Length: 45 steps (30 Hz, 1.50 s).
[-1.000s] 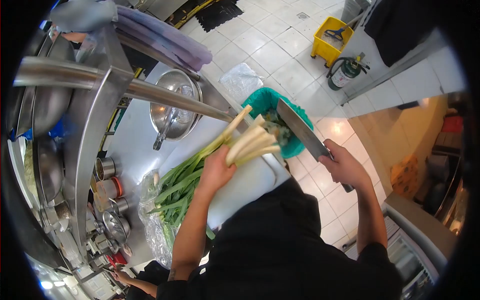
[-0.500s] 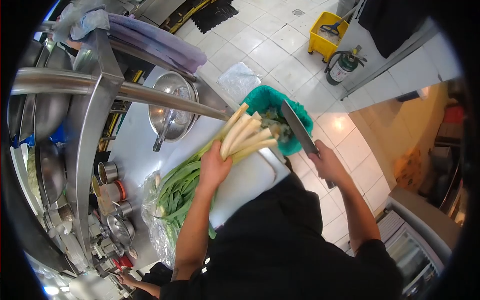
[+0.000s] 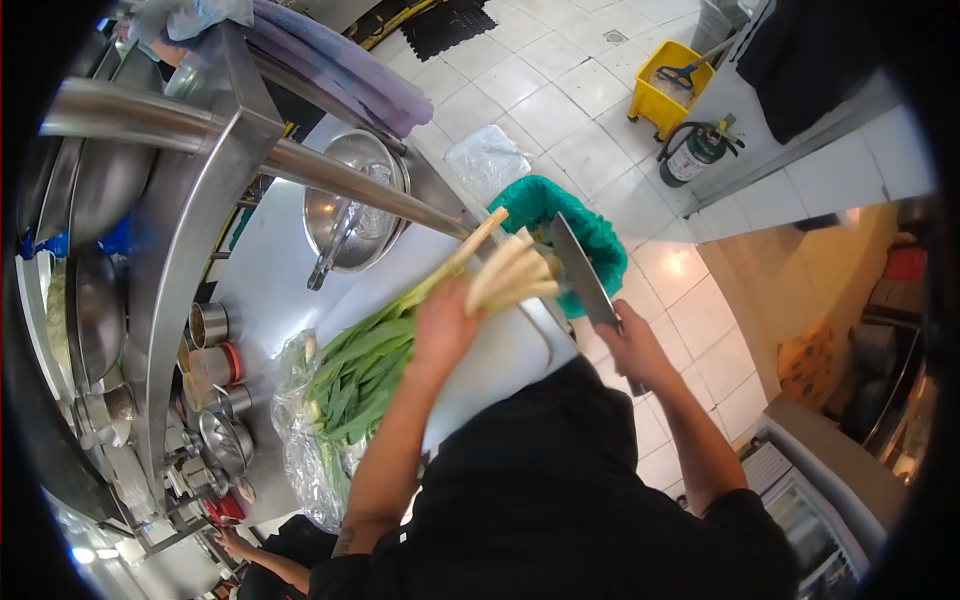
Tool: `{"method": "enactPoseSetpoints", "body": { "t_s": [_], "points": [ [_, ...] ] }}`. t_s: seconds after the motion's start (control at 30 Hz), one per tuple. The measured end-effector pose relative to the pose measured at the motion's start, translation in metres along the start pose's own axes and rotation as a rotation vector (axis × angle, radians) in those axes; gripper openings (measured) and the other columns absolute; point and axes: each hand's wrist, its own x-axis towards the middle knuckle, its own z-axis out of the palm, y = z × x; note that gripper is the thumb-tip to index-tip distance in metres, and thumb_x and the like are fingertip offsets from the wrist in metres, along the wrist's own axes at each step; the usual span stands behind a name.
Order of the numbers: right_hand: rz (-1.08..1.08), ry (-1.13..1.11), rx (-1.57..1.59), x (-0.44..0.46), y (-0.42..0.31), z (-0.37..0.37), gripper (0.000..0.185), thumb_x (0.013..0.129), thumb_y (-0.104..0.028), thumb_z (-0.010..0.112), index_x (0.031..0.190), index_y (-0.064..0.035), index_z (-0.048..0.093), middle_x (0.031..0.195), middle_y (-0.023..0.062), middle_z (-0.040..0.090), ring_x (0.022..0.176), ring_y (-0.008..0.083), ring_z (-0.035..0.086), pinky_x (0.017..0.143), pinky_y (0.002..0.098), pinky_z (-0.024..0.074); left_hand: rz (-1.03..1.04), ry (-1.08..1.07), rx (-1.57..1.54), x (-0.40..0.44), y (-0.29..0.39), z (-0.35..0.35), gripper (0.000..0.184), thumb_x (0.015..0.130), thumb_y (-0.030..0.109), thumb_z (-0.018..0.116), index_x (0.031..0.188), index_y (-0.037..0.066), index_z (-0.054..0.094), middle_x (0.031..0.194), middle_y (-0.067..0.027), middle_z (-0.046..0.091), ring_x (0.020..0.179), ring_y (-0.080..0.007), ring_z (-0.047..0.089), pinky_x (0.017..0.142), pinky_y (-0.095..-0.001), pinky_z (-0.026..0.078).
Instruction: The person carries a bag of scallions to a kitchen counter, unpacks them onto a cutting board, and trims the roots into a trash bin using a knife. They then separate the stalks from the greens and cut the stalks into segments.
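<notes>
My left hand [image 3: 446,322] is wrapped round a bunch of leeks [image 3: 365,372] over a white cutting board [image 3: 500,362]. Their pale ends point toward the bin and look slightly blurred; the green leaves spread to the left. In my right hand [image 3: 632,345] is the handle of a large knife [image 3: 584,268]. Its blade slants up and left, just to the right of the pale ends, and does not touch them. Below the blade stands a bin with a green liner [image 3: 608,235], with scraps inside. Clear plastic wrap [image 3: 300,450] lies beside the leaves.
A metal bowl [image 3: 322,215] with tongs stands behind the board. A metal rail [image 3: 370,188] crosses above the counter. Small containers [image 3: 208,325] line the left side. Another person's hand [image 3: 235,545] shows at lower left. On the floor are a yellow mop bucket [image 3: 655,100] and an extinguisher [image 3: 690,158].
The knife has moved left and slightly down with my right hand, closer to the pale ends. My left hand still holds the leeks and has shifted a little. The camera view has tilted slightly.
</notes>
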Motion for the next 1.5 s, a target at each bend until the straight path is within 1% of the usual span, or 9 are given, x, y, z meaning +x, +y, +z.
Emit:
{"method": "enactPoseSetpoints", "body": {
  "t_s": [0.07, 0.17, 0.5, 0.77, 1.0, 1.1, 1.23, 1.37, 1.5],
  "points": [
    [-0.04, 0.065, -0.058, -0.013, 0.004, 0.008, 0.025, 0.095, -0.015, 0.058, 0.113, -0.0016, 0.047, 0.076, 0.0225, 0.062, 0.065, 0.038, 0.063, 0.06, 0.0458, 0.0477, -0.253, -0.074, -0.431, 0.012, -0.015, -0.016, 0.047, 0.068, 0.017, 0.082, 0.107, 0.0, 0.062, 0.109, -0.0201, 0.062, 0.102, -0.0376, 0.061, 0.089, -0.0422, 0.048],
    [-0.159, 0.132, -0.147, -0.029, 0.017, 0.013, 0.026, 0.095, -0.012, 0.056, 0.119, -0.0039, 0.048, 0.085, 0.0265, 0.065, 0.076, 0.0449, 0.064, 0.063, 0.046, 0.0483, -0.074, -0.024, -0.376, 0.025, -0.034, -0.014, 0.041, 0.068, 0.017, 0.082, 0.1, -0.001, 0.064, 0.099, -0.0205, 0.064, 0.094, -0.0381, 0.063, 0.086, -0.043, 0.049],
    [-0.403, -0.135, -0.34, -0.047, 0.015, 0.02, 0.027, 0.095, -0.012, 0.055, 0.121, -0.0099, 0.05, 0.082, 0.0236, 0.063, 0.076, 0.0458, 0.061, 0.064, 0.05, 0.049, -0.09, -0.066, -0.313, 0.026, -0.03, -0.01, 0.042, 0.068, 0.019, 0.079, 0.101, -0.002, 0.062, 0.103, -0.0212, 0.059, 0.101, -0.0404, 0.058, 0.091, -0.046, 0.047],
    [-0.128, 0.287, -0.198, -0.044, 0.049, 0.007, 0.021, 0.098, -0.01, 0.049, 0.119, -0.005, 0.049, 0.069, 0.0239, 0.059, 0.064, 0.0432, 0.061, 0.055, 0.0442, 0.0454, -0.075, 0.04, -0.208, 0.019, -0.024, -0.002, 0.046, 0.069, 0.016, 0.079, 0.103, -0.004, 0.056, 0.108, -0.0224, 0.057, 0.106, -0.0424, 0.055, 0.093, -0.0462, 0.045],
    [-0.324, 0.038, -0.368, -0.06, 0.046, 0.011, 0.024, 0.095, -0.01, 0.053, 0.119, -0.0068, 0.05, 0.072, 0.0243, 0.061, 0.07, 0.0468, 0.061, 0.058, 0.05, 0.0478, -0.112, 0.003, -0.197, 0.021, -0.023, -0.004, 0.042, 0.071, 0.011, 0.073, 0.108, -0.001, 0.056, 0.114, -0.0196, 0.056, 0.109, -0.0406, 0.054, 0.095, -0.0479, 0.047],
    [-0.327, 0.217, -0.357, -0.05, 0.075, 0.011, 0.023, 0.097, -0.01, 0.051, 0.12, -0.0063, 0.05, 0.071, 0.0239, 0.061, 0.068, 0.0464, 0.061, 0.057, 0.0487, 0.0476, -0.102, 0.036, -0.222, 0.021, -0.025, 0.0, 0.042, 0.07, 0.011, 0.072, 0.108, -0.001, 0.056, 0.113, -0.0196, 0.057, 0.108, -0.0407, 0.055, 0.094, -0.0479, 0.047],
    [-0.25, 0.45, -0.149, -0.035, 0.099, 0.006, 0.017, 0.099, -0.009, 0.048, 0.115, -0.0042, 0.05, 0.061, 0.0143, 0.053, 0.051, 0.0248, 0.053, 0.05, 0.0397, 0.0399, -0.085, 0.1, -0.175, 0.009, -0.016, -0.001, 0.044, 0.069, 0.015, 0.078, 0.105, 0.0, 0.058, 0.113, -0.0191, 0.057, 0.108, -0.0403, 0.054, 0.092, -0.046, 0.047],
    [-0.257, 0.448, -0.15, -0.032, 0.094, 0.005, 0.015, 0.1, -0.01, 0.048, 0.113, -0.0038, 0.05, 0.061, 0.0103, 0.051, 0.053, 0.0181, 0.049, 0.05, 0.0365, 0.0392, 0.036, 0.199, -0.009, -0.024, 0.009, -0.004, 0.041, 0.07, 0.017, 0.077, 0.105, 0.004, 0.061, 0.118, -0.0129, 0.056, 0.115, -0.0366, 0.051, 0.095, -0.0495, 0.044],
    [-0.197, 0.346, -0.045, -0.015, 0.099, 0.016, 0.014, 0.099, -0.011, 0.049, 0.11, -0.0023, 0.05, 0.063, 0.009, 0.051, 0.054, 0.0149, 0.047, 0.05, 0.0341, 0.0386, -0.01, 0.089, 0.186, -0.029, 0.018, 0.02, 0.09, 0.071, 0.024, 0.081, 0.148, 0.015, 0.036, 0.154, -0.0148, 0.03, 0.14, -0.0402, 0.031, 0.108, -0.0581, 0.032]
  ]
}}
